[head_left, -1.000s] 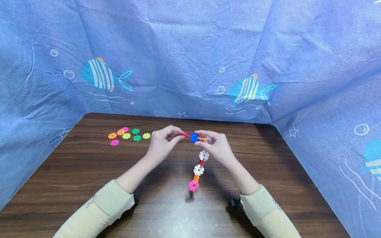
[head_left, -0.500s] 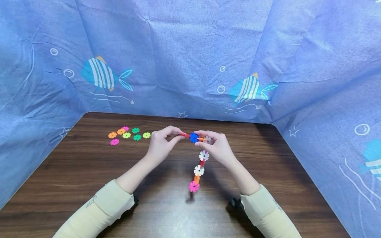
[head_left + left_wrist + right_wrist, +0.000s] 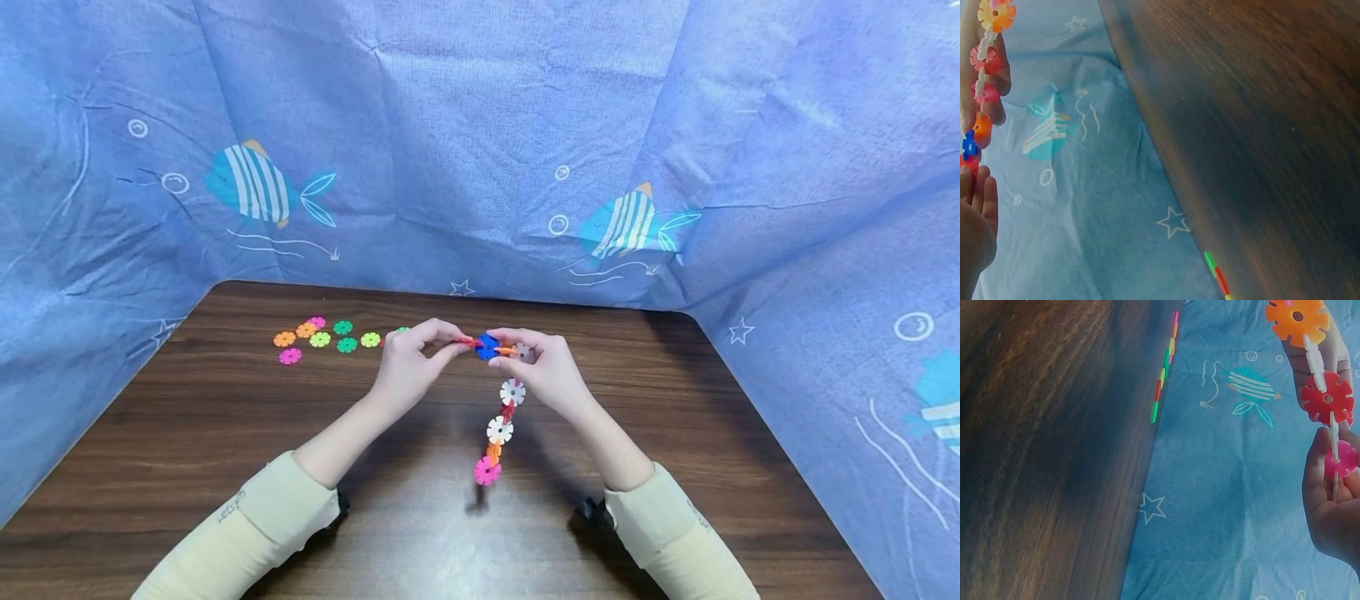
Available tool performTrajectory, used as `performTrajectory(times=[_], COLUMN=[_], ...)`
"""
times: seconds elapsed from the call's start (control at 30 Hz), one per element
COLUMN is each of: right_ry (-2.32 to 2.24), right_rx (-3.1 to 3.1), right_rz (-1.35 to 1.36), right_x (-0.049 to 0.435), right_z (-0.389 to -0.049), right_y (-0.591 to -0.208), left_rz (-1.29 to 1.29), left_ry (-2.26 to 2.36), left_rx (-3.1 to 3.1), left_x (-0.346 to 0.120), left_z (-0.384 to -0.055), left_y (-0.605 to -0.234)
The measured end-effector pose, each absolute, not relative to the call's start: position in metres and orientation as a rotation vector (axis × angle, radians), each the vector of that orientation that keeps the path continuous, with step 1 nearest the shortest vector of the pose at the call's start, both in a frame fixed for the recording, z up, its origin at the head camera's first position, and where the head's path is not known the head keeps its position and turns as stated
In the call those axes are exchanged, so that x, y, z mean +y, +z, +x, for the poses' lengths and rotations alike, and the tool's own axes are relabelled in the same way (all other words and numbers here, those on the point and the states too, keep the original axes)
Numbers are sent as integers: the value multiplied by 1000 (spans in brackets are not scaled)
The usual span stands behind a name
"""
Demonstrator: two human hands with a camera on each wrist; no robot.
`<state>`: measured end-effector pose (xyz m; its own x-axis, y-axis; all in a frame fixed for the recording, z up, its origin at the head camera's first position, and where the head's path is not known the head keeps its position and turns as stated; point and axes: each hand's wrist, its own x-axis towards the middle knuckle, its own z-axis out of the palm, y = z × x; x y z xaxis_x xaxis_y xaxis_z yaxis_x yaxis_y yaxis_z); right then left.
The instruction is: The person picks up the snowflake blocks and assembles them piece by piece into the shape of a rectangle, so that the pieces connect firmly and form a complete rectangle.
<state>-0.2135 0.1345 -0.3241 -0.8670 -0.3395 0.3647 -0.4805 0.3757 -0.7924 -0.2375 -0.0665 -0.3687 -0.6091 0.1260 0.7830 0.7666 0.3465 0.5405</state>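
My left hand [image 3: 408, 358] pinches a red snowflake disc [image 3: 470, 342] between thumb and fingers in the head view. It meets the left edge of a blue snowflake disc [image 3: 487, 347]; how deep the slots sit is too small to tell. My right hand [image 3: 553, 371] grips the chain by an orange disc [image 3: 507, 351] beside the blue one, its fingers partly covering a white disc. Below the right hand the chain hangs above the table, with white discs [image 3: 499, 431], red and orange links, and a pink disc [image 3: 487, 471] at its lower end.
Several loose discs in pink, orange, yellow and green [image 3: 346, 345] lie flat on the brown wooden table [image 3: 225, 433] at the back left. A green disc [image 3: 402, 330] peeks out behind my left hand. A blue fish-print cloth [image 3: 465, 150] hangs around the table's back and sides.
Both hands stay in nearly the same place. The red and blue discs are slightly closer together. A green disc's edge now shows behind my left hand.
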Motion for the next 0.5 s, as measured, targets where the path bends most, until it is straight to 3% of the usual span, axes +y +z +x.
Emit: performTrajectory(times=[0.5], right_ry=[1416], right_rx=[-2466], right_rz=[697], right_x=[142], right_z=[-215], right_y=[-326], left_rz=[-799], left_ry=[-1286], left_rx=[-2081], left_x=[-76], left_z=[-239], left_y=[-365])
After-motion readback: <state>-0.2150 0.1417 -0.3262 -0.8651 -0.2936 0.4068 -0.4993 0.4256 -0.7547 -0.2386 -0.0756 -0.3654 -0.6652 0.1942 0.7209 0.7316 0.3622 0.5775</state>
